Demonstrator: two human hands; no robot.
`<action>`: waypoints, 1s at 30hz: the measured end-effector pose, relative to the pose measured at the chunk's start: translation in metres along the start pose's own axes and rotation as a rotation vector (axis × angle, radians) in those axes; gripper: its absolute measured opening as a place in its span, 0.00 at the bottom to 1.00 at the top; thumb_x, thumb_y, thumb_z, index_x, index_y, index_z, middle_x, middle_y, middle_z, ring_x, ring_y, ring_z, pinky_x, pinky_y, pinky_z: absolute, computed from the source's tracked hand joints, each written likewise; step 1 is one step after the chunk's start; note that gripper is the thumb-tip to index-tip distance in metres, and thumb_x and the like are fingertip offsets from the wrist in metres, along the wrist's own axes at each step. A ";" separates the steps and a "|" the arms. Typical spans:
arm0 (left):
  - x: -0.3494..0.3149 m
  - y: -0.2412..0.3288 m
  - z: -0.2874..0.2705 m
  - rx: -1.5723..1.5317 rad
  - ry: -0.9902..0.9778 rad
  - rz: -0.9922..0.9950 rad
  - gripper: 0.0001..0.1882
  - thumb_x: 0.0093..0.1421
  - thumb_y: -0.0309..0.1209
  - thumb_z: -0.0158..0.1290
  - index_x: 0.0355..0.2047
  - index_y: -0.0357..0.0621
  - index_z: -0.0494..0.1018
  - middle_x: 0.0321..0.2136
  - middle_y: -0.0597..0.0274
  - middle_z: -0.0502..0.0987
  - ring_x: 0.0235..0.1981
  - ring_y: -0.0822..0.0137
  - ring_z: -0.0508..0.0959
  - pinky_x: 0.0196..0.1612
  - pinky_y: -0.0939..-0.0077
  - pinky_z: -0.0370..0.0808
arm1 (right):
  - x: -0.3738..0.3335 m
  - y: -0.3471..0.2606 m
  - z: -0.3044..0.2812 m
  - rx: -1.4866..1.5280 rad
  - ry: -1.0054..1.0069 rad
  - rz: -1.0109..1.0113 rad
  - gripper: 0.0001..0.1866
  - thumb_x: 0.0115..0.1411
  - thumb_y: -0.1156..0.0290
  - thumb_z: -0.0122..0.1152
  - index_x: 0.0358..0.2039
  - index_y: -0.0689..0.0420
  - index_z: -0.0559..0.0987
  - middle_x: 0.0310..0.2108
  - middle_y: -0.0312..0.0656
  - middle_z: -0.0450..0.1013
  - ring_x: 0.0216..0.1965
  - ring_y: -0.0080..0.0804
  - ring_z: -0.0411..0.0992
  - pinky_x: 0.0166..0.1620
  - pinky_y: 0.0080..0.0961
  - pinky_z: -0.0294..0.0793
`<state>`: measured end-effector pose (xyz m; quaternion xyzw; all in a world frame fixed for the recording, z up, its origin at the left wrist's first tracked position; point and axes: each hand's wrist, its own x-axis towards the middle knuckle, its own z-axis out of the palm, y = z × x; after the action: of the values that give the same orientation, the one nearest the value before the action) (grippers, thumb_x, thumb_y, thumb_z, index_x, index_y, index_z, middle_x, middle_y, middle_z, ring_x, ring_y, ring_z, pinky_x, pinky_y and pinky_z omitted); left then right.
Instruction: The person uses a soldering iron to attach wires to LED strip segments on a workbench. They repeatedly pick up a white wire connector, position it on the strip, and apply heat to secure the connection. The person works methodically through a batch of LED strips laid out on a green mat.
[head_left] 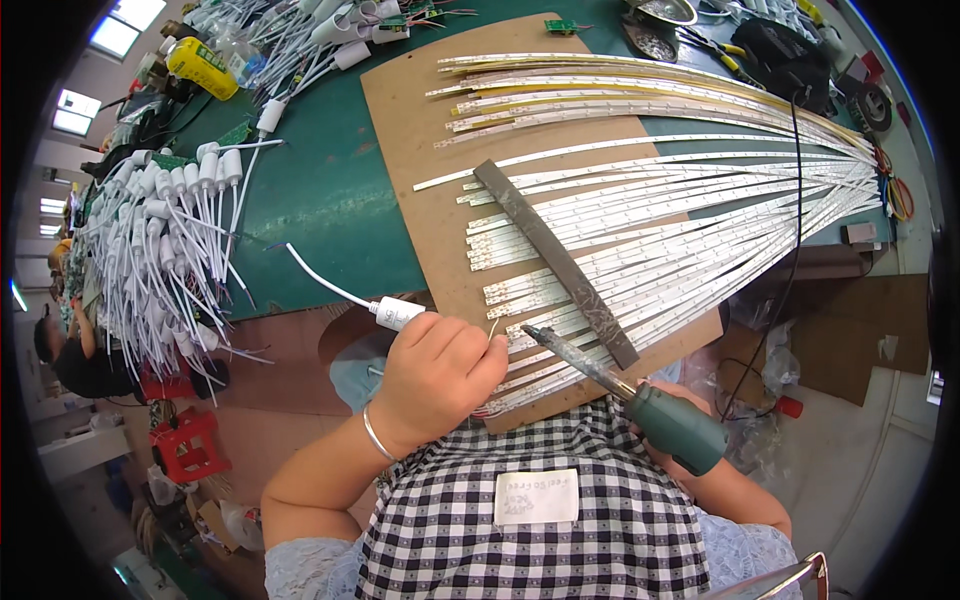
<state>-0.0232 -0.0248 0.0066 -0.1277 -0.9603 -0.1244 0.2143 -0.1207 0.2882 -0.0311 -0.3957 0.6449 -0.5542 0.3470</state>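
Note:
My left hand (440,375) is closed around a white cylindrical cable connector (397,313), whose white lead curls away over the table's front edge. A thin light wire (494,326) sticks up by its thumb. In my right hand (688,397), partly hidden behind the handle, is a soldering iron (675,430) with a green grip. Its dark tip lies over the ends of the nearer white LED strips (640,262), just right of my left thumb. The strips fan out across a brown board (400,120), and a dark flat bar (555,262) lies diagonally over them.
White connectors with leads (165,215) hang in a heap at the left; more (320,45) pile up at the back. A yellow bottle (200,66) stands far left. A black cord (798,180) crosses the right side. Metal dishes (655,42) sit at the back right.

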 end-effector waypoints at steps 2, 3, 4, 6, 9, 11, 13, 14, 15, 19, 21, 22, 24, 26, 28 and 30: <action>-0.001 0.000 0.001 -0.003 -0.018 -0.001 0.12 0.42 0.26 0.55 0.30 0.42 0.77 0.21 0.68 0.67 0.24 0.66 0.71 0.30 0.71 0.66 | 0.001 0.001 0.000 -0.010 -0.015 -0.027 0.29 0.65 0.73 0.49 0.63 0.70 0.55 0.53 0.61 0.65 0.36 0.41 0.78 0.25 0.27 0.81; -0.001 -0.001 0.001 -0.007 -0.022 -0.001 0.12 0.42 0.26 0.55 0.30 0.41 0.77 0.21 0.68 0.67 0.24 0.66 0.71 0.30 0.71 0.66 | -0.001 -0.006 -0.003 0.061 -0.048 0.073 0.30 0.65 0.72 0.50 0.63 0.70 0.54 0.54 0.62 0.64 0.37 0.42 0.78 0.25 0.27 0.82; 0.000 -0.001 0.001 -0.009 -0.026 0.001 0.12 0.42 0.26 0.55 0.30 0.41 0.77 0.21 0.67 0.67 0.24 0.66 0.71 0.30 0.71 0.66 | -0.002 -0.009 -0.004 0.128 -0.061 0.163 0.31 0.64 0.71 0.52 0.63 0.71 0.54 0.54 0.63 0.64 0.38 0.44 0.78 0.25 0.28 0.82; 0.000 -0.001 0.001 0.002 -0.030 0.004 0.12 0.42 0.26 0.55 0.30 0.41 0.77 0.21 0.67 0.67 0.24 0.66 0.71 0.30 0.71 0.66 | -0.002 -0.013 -0.005 0.253 -0.058 0.338 0.34 0.62 0.70 0.56 0.62 0.72 0.53 0.54 0.65 0.63 0.38 0.47 0.78 0.26 0.30 0.83; 0.002 0.000 0.000 0.003 -0.049 0.008 0.12 0.42 0.26 0.55 0.30 0.40 0.77 0.22 0.67 0.67 0.25 0.65 0.71 0.31 0.71 0.67 | -0.003 -0.007 -0.004 0.205 -0.079 0.227 0.35 0.62 0.68 0.55 0.62 0.74 0.52 0.53 0.68 0.63 0.35 0.49 0.78 0.24 0.32 0.83; 0.002 0.000 -0.001 -0.001 -0.060 0.014 0.11 0.43 0.26 0.55 0.30 0.40 0.76 0.22 0.66 0.67 0.25 0.65 0.71 0.31 0.70 0.68 | -0.001 -0.006 -0.005 0.163 -0.120 0.138 0.32 0.64 0.68 0.51 0.61 0.75 0.53 0.51 0.69 0.64 0.31 0.50 0.78 0.22 0.33 0.83; 0.002 -0.001 0.000 -0.007 -0.066 0.033 0.11 0.44 0.26 0.55 0.31 0.39 0.76 0.23 0.65 0.67 0.26 0.64 0.71 0.32 0.70 0.68 | 0.005 -0.011 -0.005 0.116 -0.166 0.131 0.29 0.66 0.67 0.44 0.59 0.76 0.55 0.46 0.69 0.67 0.27 0.51 0.78 0.20 0.34 0.82; 0.002 -0.001 0.000 -0.008 -0.074 0.033 0.11 0.44 0.25 0.55 0.31 0.39 0.76 0.23 0.65 0.68 0.26 0.64 0.71 0.32 0.70 0.69 | 0.009 -0.013 -0.005 0.056 -0.190 0.114 0.28 0.67 0.66 0.41 0.58 0.77 0.56 0.44 0.70 0.69 0.25 0.51 0.78 0.18 0.35 0.81; 0.003 -0.001 -0.001 -0.009 -0.081 0.034 0.11 0.44 0.25 0.56 0.31 0.39 0.76 0.23 0.64 0.68 0.26 0.64 0.71 0.33 0.70 0.69 | 0.014 -0.016 -0.004 -0.078 -0.217 0.073 0.27 0.67 0.66 0.38 0.57 0.77 0.58 0.42 0.69 0.70 0.23 0.51 0.77 0.17 0.36 0.81; 0.002 0.000 -0.001 -0.015 -0.091 0.018 0.11 0.45 0.25 0.56 0.31 0.38 0.76 0.23 0.63 0.67 0.27 0.63 0.71 0.33 0.69 0.69 | 0.020 -0.015 -0.002 -0.257 -0.236 -0.021 0.26 0.67 0.66 0.34 0.54 0.77 0.62 0.35 0.68 0.73 0.21 0.52 0.76 0.16 0.38 0.79; 0.001 0.000 -0.001 -0.015 -0.094 0.013 0.11 0.45 0.25 0.56 0.31 0.38 0.76 0.23 0.63 0.67 0.27 0.63 0.71 0.33 0.69 0.69 | 0.020 -0.017 -0.003 -0.321 -0.253 -0.015 0.24 0.66 0.68 0.38 0.54 0.76 0.63 0.35 0.66 0.74 0.24 0.51 0.77 0.20 0.36 0.81; 0.001 0.000 -0.002 -0.017 -0.095 0.011 0.11 0.45 0.25 0.56 0.31 0.38 0.76 0.23 0.63 0.67 0.27 0.63 0.71 0.33 0.69 0.69 | 0.017 -0.014 -0.002 -0.280 -0.210 -0.016 0.23 0.65 0.69 0.42 0.54 0.74 0.64 0.36 0.64 0.74 0.26 0.50 0.78 0.23 0.35 0.82; 0.002 0.000 -0.002 -0.018 -0.102 0.006 0.11 0.45 0.25 0.55 0.31 0.37 0.76 0.23 0.63 0.67 0.27 0.63 0.71 0.33 0.69 0.69 | 0.004 0.004 0.005 -0.115 -0.064 -0.035 0.23 0.62 0.72 0.52 0.54 0.71 0.65 0.38 0.60 0.75 0.32 0.48 0.78 0.32 0.32 0.83; 0.001 0.001 -0.002 -0.019 -0.107 0.003 0.11 0.45 0.25 0.55 0.31 0.37 0.76 0.23 0.63 0.67 0.27 0.62 0.71 0.33 0.69 0.69 | -0.002 0.011 0.009 0.053 0.047 -0.023 0.26 0.57 0.73 0.61 0.54 0.69 0.66 0.40 0.56 0.75 0.37 0.45 0.78 0.38 0.30 0.81; 0.001 0.001 -0.002 -0.022 -0.108 0.003 0.11 0.44 0.25 0.55 0.31 0.37 0.75 0.23 0.63 0.67 0.27 0.62 0.71 0.33 0.69 0.69 | -0.005 0.012 0.010 0.092 0.063 0.032 0.29 0.52 0.74 0.67 0.53 0.67 0.66 0.40 0.53 0.76 0.40 0.43 0.77 0.41 0.29 0.79; 0.001 0.001 -0.002 -0.025 -0.104 0.005 0.11 0.44 0.25 0.55 0.31 0.37 0.75 0.23 0.63 0.67 0.27 0.62 0.70 0.33 0.69 0.68 | -0.011 0.020 0.012 0.035 0.067 0.080 0.31 0.51 0.72 0.70 0.52 0.66 0.67 0.40 0.51 0.76 0.39 0.41 0.77 0.40 0.29 0.78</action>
<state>-0.0229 -0.0247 0.0087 -0.1391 -0.9682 -0.1293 0.1628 -0.1077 0.2946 -0.0522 -0.3448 0.6616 -0.5641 0.3539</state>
